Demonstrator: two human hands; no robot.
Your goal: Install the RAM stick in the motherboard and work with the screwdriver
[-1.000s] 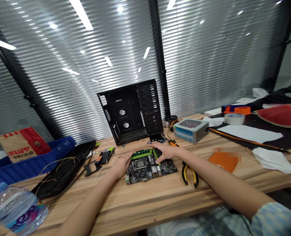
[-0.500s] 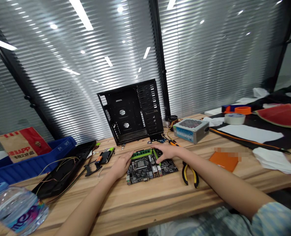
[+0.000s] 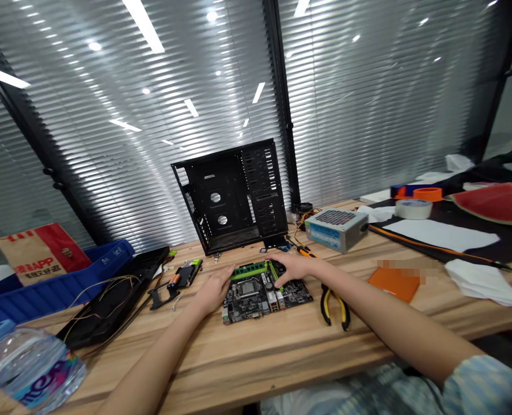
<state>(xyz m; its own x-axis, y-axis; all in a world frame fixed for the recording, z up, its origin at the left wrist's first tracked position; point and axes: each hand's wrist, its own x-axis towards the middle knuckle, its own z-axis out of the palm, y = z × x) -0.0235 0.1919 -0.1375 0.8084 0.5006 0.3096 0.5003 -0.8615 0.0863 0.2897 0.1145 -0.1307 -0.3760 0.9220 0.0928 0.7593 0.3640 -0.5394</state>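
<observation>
A black motherboard (image 3: 256, 305) with green slots lies flat on the wooden table in front of me. At its left edge rests my left hand (image 3: 215, 289), fingers stretched forward and touching the far left corner beside a green memory stick (image 3: 249, 268). My right hand (image 3: 296, 266) arches over the far right part of the board, thumb and fingers apart around the green slots. Its fingertips are partly hidden, and contact with the slots is unclear. Pliers with yellow and black handles (image 3: 345, 314) lie under my right forearm, their jaws hidden.
Behind the board stands an open black computer case (image 3: 234, 196). A grey power supply (image 3: 337, 229) sits right of it. Leftward are a black panel (image 3: 104, 323), a blue bin (image 3: 22, 300) and a water bottle (image 3: 35, 369). An orange sheet (image 3: 394, 282) and watermelon slice (image 3: 497, 203) are rightward.
</observation>
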